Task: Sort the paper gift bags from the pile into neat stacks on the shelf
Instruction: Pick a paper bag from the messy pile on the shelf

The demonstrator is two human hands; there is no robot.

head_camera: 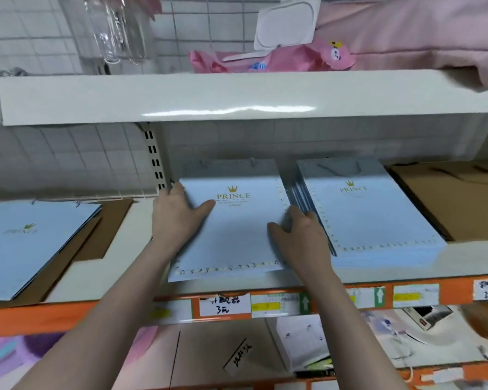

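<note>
Blue gift bag stack, centre (237,235): lies flat on the shelf (392,268) between both hands, crown and "PRINCE" print upward; its long axis runs front to back, with the handle end toward the rear wall.
Loose pile, far left (31,243): more blue bags fanned askew over brown ones, well apart from the hands, not yet sorted by the look of it.
Left hand (178,218): fingers straight and spread, palm on the stack's left edge, thumb lying across the top bag toward the print; it presses rather than grips.
Right hand (299,237): fingers relaxed and slightly bent, laid against the stack's right edge, thumb on the top face; nothing is pinched.
Key relation: the stack sits squarely between the two hands, each equally near, so squaring it up likely means pushing inward from both sides and back along the long axis.
Neat blue stack, right (372,218): just beside the right hand, edges aligned.
Brown bags, far right (462,201): flat, partly under the blue stack's edge.
</note>
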